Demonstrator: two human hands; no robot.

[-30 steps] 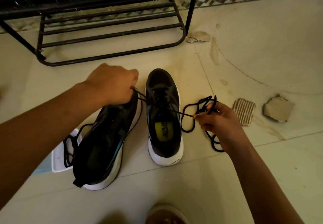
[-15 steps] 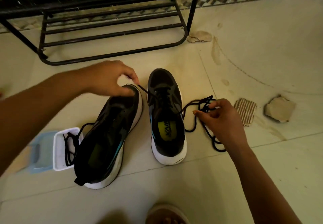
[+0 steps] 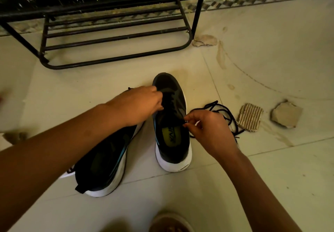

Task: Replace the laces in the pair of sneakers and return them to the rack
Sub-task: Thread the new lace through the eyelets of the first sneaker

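- Upright shoe (image 3: 173, 142): stands on its white sole on the floor (image 3: 271, 177), toe toward the rack (image 3: 115, 38), well short of it. It is not on the rack.
- Tilted shoe (image 3: 106, 161): just left of the upright shoe, rolled onto its side, with the toe end hidden under your left forearm.
- Left hand (image 3: 139, 105): you have reached across the tilted shoe to the upright shoe's eyelet rows. Its fingers are curled on the lace (image 3: 215, 103) there, as far as the dim frame shows.
- Right hand (image 3: 207, 130): at the right edge of the upright shoe's opening, with thumb and forefinger pinching the lace.
- Hands: a little apart, one on each side of the upright shoe's throat.
- Lace: the free length lies coiled on the floor just right of the upright shoe, partly behind your right hand.
- Cardboard (image 3: 250, 117): a ribbed scrap right of the upright shoe, beyond the coil.
- Stone (image 3: 286, 114): a broken chunk further right of the upright shoe, apart from the cardboard.
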